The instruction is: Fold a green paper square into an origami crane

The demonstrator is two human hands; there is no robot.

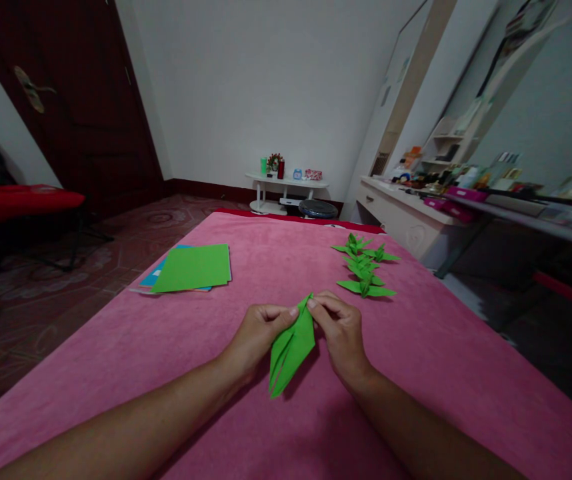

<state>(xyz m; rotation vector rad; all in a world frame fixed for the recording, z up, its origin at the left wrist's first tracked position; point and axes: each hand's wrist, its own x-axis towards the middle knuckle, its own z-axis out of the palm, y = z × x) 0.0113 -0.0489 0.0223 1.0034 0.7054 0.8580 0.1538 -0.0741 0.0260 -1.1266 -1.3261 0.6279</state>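
Between my two hands is a piece of folded green paper (293, 343), a long diamond with a slit running down its lower half. My left hand (263, 331) pinches its upper left edge, thumb on top. Near the upper tip, my right hand (339, 327) grips the right edge between thumb and fingers. The lower point of the paper hangs free, toward me. Beyond my right hand, several folded green paper cranes (365, 287) lie grouped together. To the far left sits a stack of square green paper (193, 268), with blue sheets showing beneath.
A pink cloth (166, 373) covers the table under my hands. Past its far edge stands a low white shelf (286, 181) with small items. A cluttered dressing table (406, 207) is on the right; a red chair (21, 200) and a dark door (66, 100) are on the left.
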